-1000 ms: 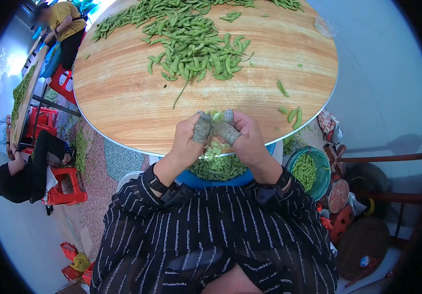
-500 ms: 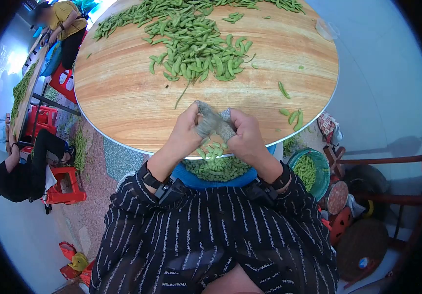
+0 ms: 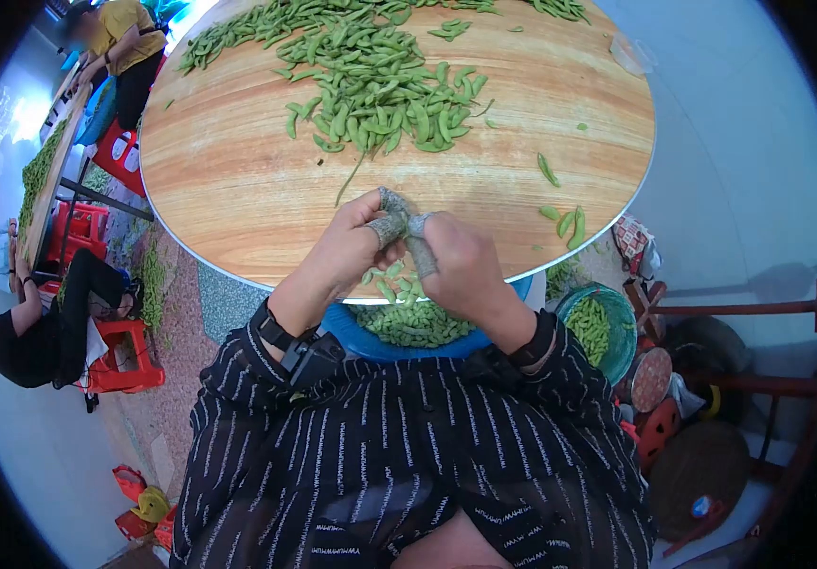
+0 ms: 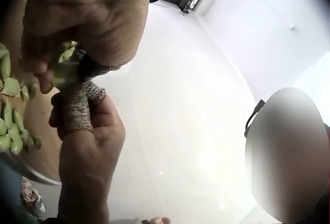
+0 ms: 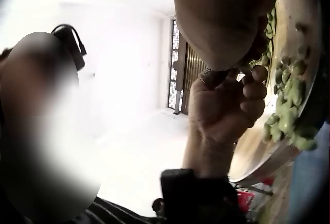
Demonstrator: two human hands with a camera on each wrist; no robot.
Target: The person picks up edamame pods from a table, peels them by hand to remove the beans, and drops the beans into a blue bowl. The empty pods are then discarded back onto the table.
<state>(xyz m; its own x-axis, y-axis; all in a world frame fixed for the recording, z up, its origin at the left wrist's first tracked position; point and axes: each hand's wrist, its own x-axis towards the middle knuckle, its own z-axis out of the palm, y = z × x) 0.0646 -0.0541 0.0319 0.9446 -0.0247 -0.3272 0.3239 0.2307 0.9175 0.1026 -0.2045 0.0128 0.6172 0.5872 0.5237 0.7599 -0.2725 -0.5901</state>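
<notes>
Both hands meet just above the near table edge, with grey knit sleeves on thumbs and fingers. My left hand (image 3: 342,245) and my right hand (image 3: 465,261) pinch a green soybean pod (image 4: 66,74) between them, largely covered by the fingers in the head view. Just below the hands, a small pile of pale green shelled beans (image 3: 399,287) lies at the table's rim. Under that edge, a blue basin (image 3: 337,327) contains many green beans. Farther up the table spreads a large heap of unopened pods (image 3: 380,85).
Several loose pods (image 3: 574,229) lie on the right of the round wooden table (image 3: 238,190). A green bucket of pods (image 3: 590,327) stands on the floor at right. A clear plastic cup (image 3: 631,54) sits at the far right rim. People and red stools (image 3: 124,360) are at left.
The hands stay together over the table edge while their fingers shift and the left wrist swings slightly left. Light green bean flesh seen between the fingers earlier is now covered in the head view.
</notes>
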